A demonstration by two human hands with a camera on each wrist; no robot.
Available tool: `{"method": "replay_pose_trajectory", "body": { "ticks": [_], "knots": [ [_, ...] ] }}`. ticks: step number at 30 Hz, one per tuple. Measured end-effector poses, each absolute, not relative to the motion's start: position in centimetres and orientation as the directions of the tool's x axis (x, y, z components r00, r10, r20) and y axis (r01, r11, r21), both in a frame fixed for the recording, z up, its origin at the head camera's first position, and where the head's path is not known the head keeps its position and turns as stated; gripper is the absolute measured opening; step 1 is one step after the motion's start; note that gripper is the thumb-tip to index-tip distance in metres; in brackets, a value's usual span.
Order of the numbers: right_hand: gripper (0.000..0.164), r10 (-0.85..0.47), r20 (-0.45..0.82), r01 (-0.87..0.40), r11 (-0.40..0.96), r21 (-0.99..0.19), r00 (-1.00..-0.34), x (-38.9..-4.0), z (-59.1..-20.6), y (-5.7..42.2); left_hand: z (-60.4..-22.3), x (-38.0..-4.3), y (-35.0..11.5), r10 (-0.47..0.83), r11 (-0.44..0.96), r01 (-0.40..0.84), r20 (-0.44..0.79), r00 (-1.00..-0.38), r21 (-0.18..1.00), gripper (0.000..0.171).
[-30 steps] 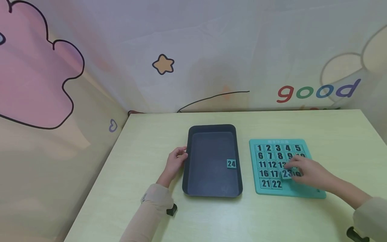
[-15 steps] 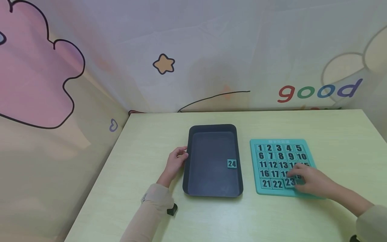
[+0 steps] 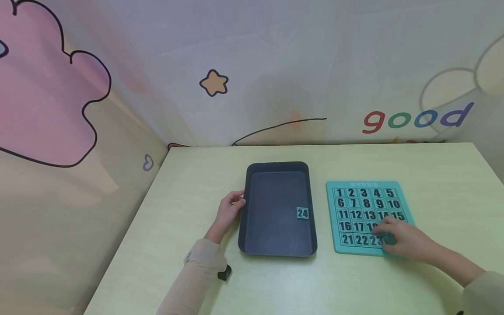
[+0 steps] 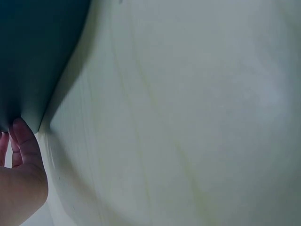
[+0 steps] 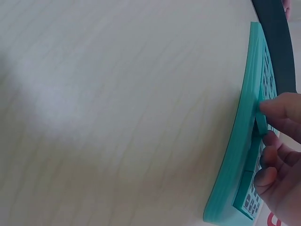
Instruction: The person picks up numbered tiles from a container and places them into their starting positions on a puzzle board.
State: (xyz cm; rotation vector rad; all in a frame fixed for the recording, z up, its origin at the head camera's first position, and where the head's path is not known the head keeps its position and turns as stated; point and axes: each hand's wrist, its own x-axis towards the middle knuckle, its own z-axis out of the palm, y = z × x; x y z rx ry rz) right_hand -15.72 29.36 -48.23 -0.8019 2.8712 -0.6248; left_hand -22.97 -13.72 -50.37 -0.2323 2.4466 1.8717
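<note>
A turquoise number board lies on the right of the table, with rows of numbered tiles in its frame. My right hand pinches the number 23 tile at the bottom row, beside 22. In the right wrist view this tile sits slightly tilted between thumb and fingertip; the fingers hide part of it and some neighbouring tiles. My left hand grips the left rim of a dark rectangular tray. Inside the tray, near its right wall, lies the number 24 tile.
Both the tray and the board rest on a pale wooden table, a narrow gap between them. Behind the table stands a printed wall with a star and coloured letters.
My right hand has brought the 23 tile down from over the row above into the bottom row beside 22. The left hand stays at the tray's rim.
</note>
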Motion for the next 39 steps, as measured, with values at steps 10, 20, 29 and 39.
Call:
{"method": "replay_pose_trajectory", "body": {
  "ticks": [10, 20, 29, 39],
  "knots": [
    [0.029, -0.501, 0.038, -0.468, 0.774, -0.427, -0.864, -16.7, -46.8, 28.5, -50.3, -23.0, -13.7, -0.078, 0.245, -0.159, -0.144, -0.987, 0.957, 0.033],
    [0.035, -0.474, 0.121, -0.468, 0.737, -0.487, -0.872, -18.7, -44.7, 25.2, -50.3, -23.0, -13.5, -0.094, 0.249, -0.148, -0.129, -0.987, 0.957, 0.031],
    [0.041, -0.504, 0.027, -0.434, 0.714, -0.550, -0.863, -20.1, -44.8, 20.1, -50.1, -23.0, -13.6, -0.088, 0.245, -0.153, -0.135, -0.987, 0.957, 0.031],
    [0.044, -0.562, -0.046, -0.466, 0.726, -0.506, -0.826, -21.4, -46.5, 15.8, -49.8, -22.8, -13.6, -0.077, 0.238, -0.155, -0.141, -0.987, 0.959, 0.031]
  ]
}}
